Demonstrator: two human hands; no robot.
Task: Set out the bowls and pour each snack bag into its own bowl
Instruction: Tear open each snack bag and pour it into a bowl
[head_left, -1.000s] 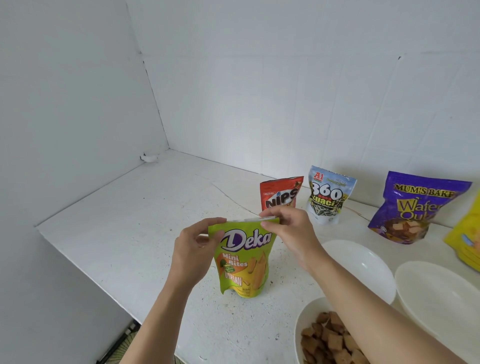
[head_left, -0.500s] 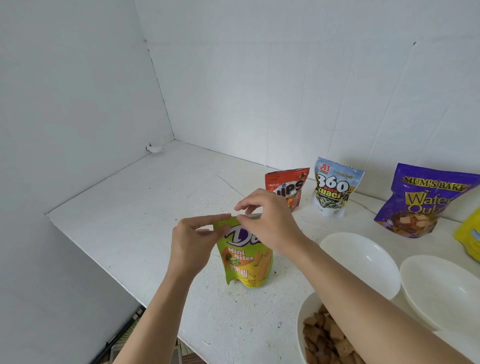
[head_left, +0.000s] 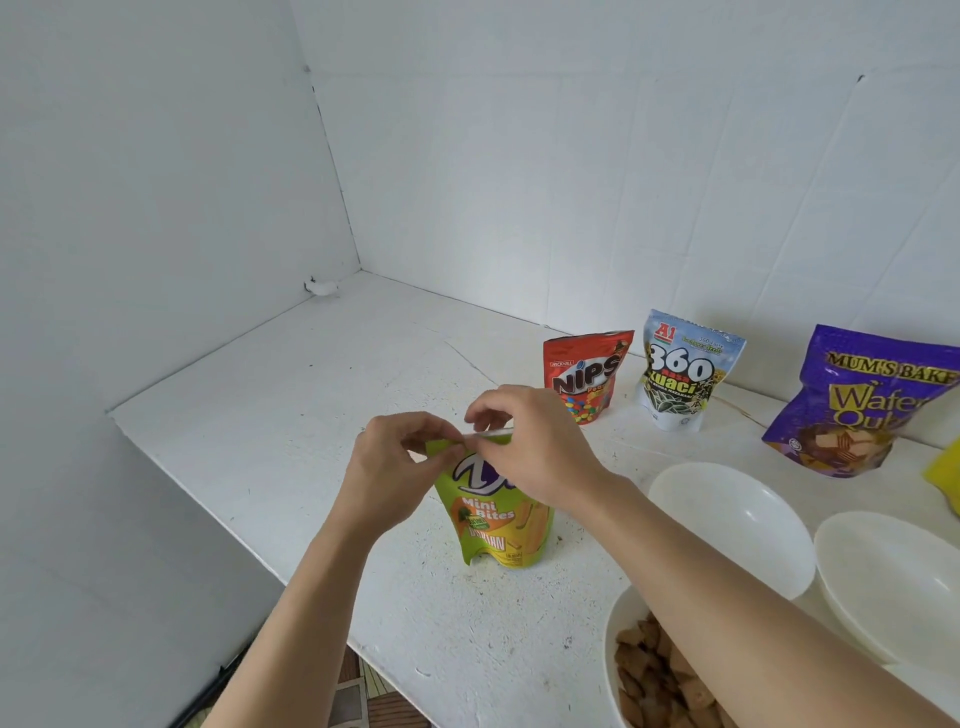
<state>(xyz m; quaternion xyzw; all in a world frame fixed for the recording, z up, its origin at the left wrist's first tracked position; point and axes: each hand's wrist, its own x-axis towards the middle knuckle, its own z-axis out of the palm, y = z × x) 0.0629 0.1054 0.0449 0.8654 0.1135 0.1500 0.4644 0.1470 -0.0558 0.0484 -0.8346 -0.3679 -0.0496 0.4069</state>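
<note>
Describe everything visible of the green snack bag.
The green bag is a glossy stand-up pouch, lime green with orange art and "Mini Bites" lettering. It stands upright on the white counter. The left hand and right hand both pinch its top edge, close together; whether it is torn open cannot be seen.

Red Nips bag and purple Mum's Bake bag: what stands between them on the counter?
In the head view, the 360 kuaci bag stands upright between the red Nips bag and the purple Mum's Bake bag; nothing else is there.
</note>
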